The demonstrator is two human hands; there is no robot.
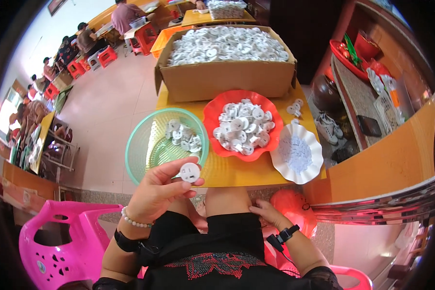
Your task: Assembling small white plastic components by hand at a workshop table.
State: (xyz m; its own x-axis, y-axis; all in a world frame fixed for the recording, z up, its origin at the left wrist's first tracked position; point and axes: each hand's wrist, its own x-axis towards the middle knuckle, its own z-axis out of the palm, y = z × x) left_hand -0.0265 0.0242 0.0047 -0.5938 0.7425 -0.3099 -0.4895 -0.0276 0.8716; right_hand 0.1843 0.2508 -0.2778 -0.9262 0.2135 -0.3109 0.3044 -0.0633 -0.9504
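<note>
My left hand (158,190) holds a small round white plastic part (190,172) between thumb and fingers, just over the near rim of a green mesh basket (139,147) with a few such parts in it. My right hand (268,213) rests on my knee below the table edge, its fingers apart and nothing in it. A red wavy-rimmed bowl (211,111) heaped with white parts stands right of the basket. A white wavy-rimmed dish (314,166) of tiny white pieces sits at the table's right corner.
A large cardboard box (227,77) full of white parts fills the far end of the yellow table (232,171). A pink plastic chair (58,237) stands at my left. A wooden counter (382,159) runs along the right. Several people sit at tables far left.
</note>
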